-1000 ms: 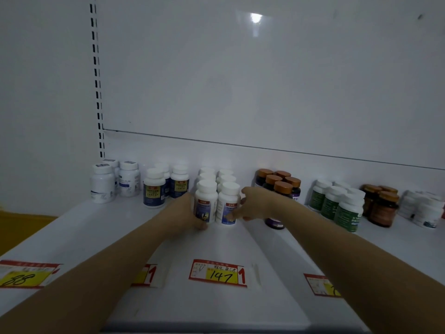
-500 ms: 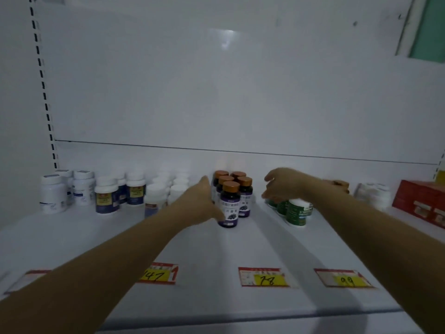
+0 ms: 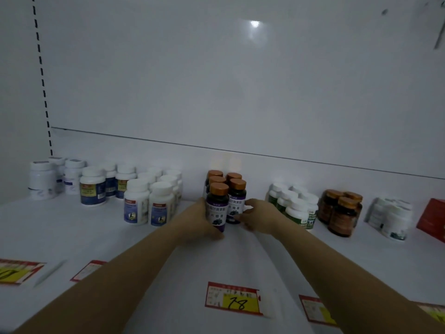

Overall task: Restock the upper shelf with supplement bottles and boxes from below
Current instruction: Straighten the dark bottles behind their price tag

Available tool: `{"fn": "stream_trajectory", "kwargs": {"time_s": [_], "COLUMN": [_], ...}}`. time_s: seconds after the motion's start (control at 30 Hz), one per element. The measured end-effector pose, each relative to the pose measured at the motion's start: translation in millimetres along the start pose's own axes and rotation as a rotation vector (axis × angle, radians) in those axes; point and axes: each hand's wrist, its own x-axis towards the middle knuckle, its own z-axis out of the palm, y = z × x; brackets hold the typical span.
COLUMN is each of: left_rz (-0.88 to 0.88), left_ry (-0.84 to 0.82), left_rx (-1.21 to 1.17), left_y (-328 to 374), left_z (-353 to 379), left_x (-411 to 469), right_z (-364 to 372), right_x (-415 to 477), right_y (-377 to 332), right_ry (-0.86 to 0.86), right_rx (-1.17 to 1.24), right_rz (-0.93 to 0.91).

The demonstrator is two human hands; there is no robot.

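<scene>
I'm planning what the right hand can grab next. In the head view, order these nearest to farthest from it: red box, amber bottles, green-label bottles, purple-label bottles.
1. Purple-label bottles, touching the right hand.
2. Green-label bottles, just to its right.
3. Amber bottles, farther right.
4. Red box, at the right edge.

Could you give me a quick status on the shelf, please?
Left hand grips front purple-label bottle. Right hand touches neighbouring bottle, grip unclear. Nothing blocking.
</scene>
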Motion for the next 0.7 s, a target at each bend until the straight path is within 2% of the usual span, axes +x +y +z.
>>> {"fn": "stream_trajectory", "kwargs": {"time_s": [0.43, 0.7], "left_rz": [-0.015, -0.001], "left_ry": [-0.087, -0.014], "left_rx": [0.039, 0.08], "left_y": [-16, -14], "left_z": [-11, -6], "left_x": [10, 14], "right_z": [6, 6], "right_x": [3, 5], "right_y": [-3, -5], "right_ry": [0.113, 0.117], "right_rx": [-0.024, -0.041], "right_rz": [0.004, 0.012]}}
